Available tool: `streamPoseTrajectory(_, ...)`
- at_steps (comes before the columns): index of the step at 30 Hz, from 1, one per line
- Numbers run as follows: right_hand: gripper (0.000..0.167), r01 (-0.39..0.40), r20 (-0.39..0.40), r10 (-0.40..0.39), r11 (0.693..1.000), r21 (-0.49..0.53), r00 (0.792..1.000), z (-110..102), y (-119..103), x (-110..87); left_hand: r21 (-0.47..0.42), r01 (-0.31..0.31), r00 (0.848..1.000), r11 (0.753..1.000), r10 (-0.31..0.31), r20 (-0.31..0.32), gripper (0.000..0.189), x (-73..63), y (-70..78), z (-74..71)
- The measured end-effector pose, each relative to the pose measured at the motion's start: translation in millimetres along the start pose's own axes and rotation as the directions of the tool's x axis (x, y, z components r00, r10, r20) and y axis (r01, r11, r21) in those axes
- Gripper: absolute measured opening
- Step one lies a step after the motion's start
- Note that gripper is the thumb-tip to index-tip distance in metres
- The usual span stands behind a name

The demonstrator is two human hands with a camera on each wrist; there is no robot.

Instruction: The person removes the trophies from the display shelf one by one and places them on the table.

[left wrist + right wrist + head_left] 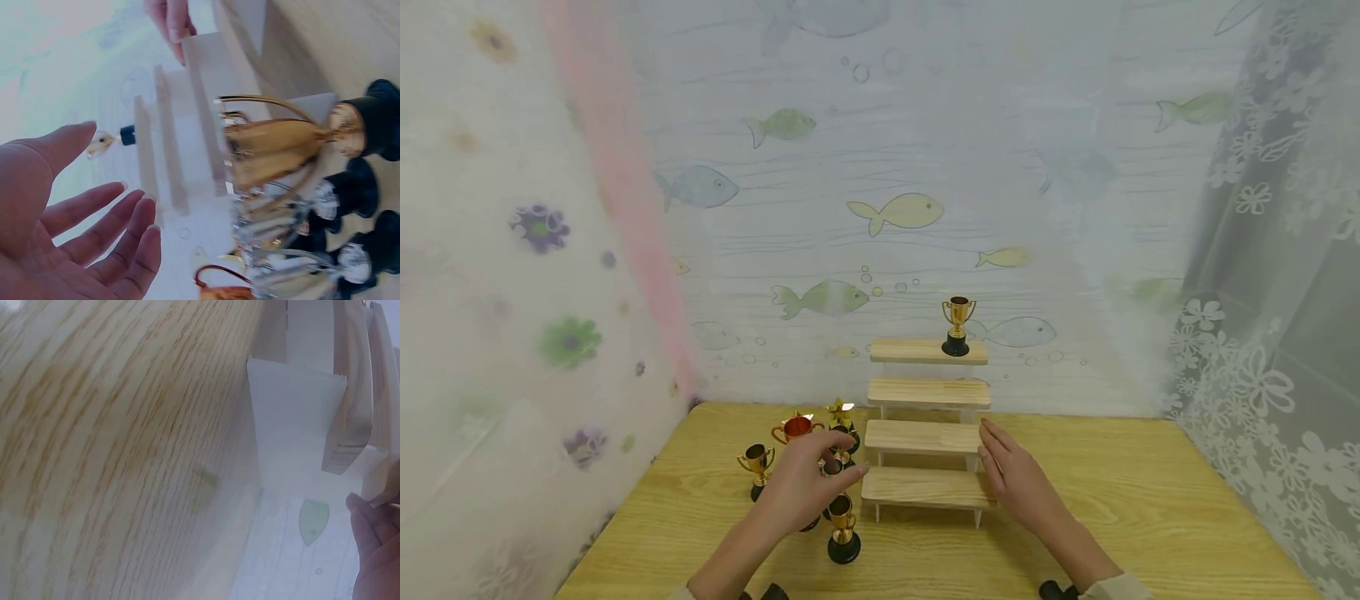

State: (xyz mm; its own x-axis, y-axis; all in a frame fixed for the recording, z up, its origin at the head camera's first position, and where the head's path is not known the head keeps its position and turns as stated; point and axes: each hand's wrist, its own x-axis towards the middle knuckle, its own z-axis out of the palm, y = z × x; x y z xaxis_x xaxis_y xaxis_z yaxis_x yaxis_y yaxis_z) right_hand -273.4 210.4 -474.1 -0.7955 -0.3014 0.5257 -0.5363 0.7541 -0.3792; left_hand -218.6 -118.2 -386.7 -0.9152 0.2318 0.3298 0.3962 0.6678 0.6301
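My left hand (pixel 797 487) hovers over a group of small trophies at the left, fingers spread and nothing held. In the left wrist view its palm (pixel 37 250) faces the stand, with a gold trophy (pixel 275 147) beside it. Under and around this hand stand a front gold trophy (pixel 842 533), a red-cupped trophy (pixel 797 428) and a star-topped one (pixel 839 410); the hand partly hides several. My right hand (pixel 1022 487) has straight fingers along the right end of a four-step wooden stand (pixel 925 487). The right wrist view shows its fingertips (pixel 356 503) at a step's edge.
One gold trophy (pixel 957 325) stands on the stand's top step, right of its middle. Another gold trophy (pixel 757 467) is at the group's left edge. Patterned curtains (pixel 910 150) enclose the wood-grain table (pixel 1135 492) at the back and sides.
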Motion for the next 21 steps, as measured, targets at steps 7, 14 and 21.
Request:
streamPoseTrajectory(7, 0.043, -0.001, -0.006, 0.001, 1.000, 0.003, 1.000, -0.5, 0.7, 0.2, 0.014, -0.068, 0.998, 0.998, 0.068, -0.008, 0.032, 21.2, 16.9, 0.4)
streamPoseTrajectory(14, 0.043, 0.008, -0.020, -0.009, 1.000, -0.003, 1.000, -1.0, 0.9, -0.3, -0.016, -0.089, 0.996, 0.996, 0.089, 0.003, 0.037, 40.8, 35.4, 4.7)
streamPoseTrajectory(21, 0.043, 0.003, -0.002, -0.003, 1.000, 0.000, 1.000, 0.0, 0.0, 0.8, -0.030, -0.123, 0.992, 0.992, 0.123, 0.003, 0.043, 59.8, 55.1, 10.5)
